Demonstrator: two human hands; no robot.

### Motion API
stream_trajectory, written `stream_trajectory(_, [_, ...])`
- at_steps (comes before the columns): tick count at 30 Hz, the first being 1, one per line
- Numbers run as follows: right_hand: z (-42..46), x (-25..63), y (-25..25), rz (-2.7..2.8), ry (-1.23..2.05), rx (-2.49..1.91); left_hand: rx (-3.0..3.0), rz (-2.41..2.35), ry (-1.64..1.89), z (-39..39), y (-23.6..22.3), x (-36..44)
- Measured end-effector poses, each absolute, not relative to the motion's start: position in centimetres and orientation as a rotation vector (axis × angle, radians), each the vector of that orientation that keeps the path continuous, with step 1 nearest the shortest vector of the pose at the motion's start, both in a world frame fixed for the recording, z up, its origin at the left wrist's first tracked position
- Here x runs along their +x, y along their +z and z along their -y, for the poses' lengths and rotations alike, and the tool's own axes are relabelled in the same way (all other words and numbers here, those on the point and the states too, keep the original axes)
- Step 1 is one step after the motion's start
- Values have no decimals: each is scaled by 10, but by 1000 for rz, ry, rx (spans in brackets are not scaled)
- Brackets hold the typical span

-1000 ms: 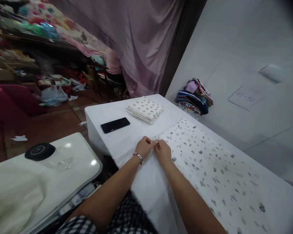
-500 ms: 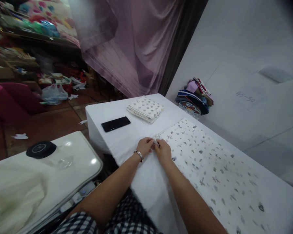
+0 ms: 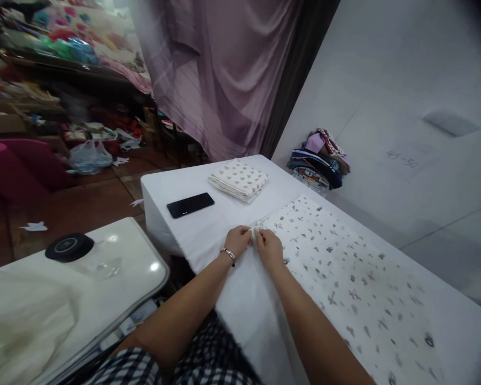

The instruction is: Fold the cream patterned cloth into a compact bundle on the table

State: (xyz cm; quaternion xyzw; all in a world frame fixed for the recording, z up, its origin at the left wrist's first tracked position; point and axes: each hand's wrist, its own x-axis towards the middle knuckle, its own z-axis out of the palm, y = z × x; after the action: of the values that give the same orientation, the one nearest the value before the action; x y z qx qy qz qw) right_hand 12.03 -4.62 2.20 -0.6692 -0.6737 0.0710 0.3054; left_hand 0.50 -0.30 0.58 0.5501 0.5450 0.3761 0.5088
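Note:
A white cloth printed with small grey figures [image 3: 344, 272] lies spread flat on the white table [image 3: 208, 230]. My left hand [image 3: 237, 240], with a bracelet on its wrist, and my right hand [image 3: 269, 247] meet at the cloth's near-left corner. Both pinch that corner between their fingertips, and it is lifted slightly off the table. A folded white cloth with a grey print [image 3: 239, 179] rests farther back on the table. A black phone [image 3: 190, 205] lies to its left.
A stack of folded coloured fabrics [image 3: 319, 159] sits against the white wall. A purple curtain [image 3: 224, 69] hangs behind the table. At my left stands a white machine top [image 3: 76, 278] bearing a black round disc [image 3: 69, 247]. Bags and scraps litter the brown floor [image 3: 88, 155].
My hands stay at the cloth's corner and now pinch it a little higher. The purple curtain has swung to the left in the background.

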Motion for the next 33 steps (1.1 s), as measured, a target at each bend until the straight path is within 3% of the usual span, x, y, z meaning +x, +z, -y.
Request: stream_trajectory(33, [47, 106, 25, 1891, 68, -1920, 1268, -1179, 1124, 3, -3, 5])
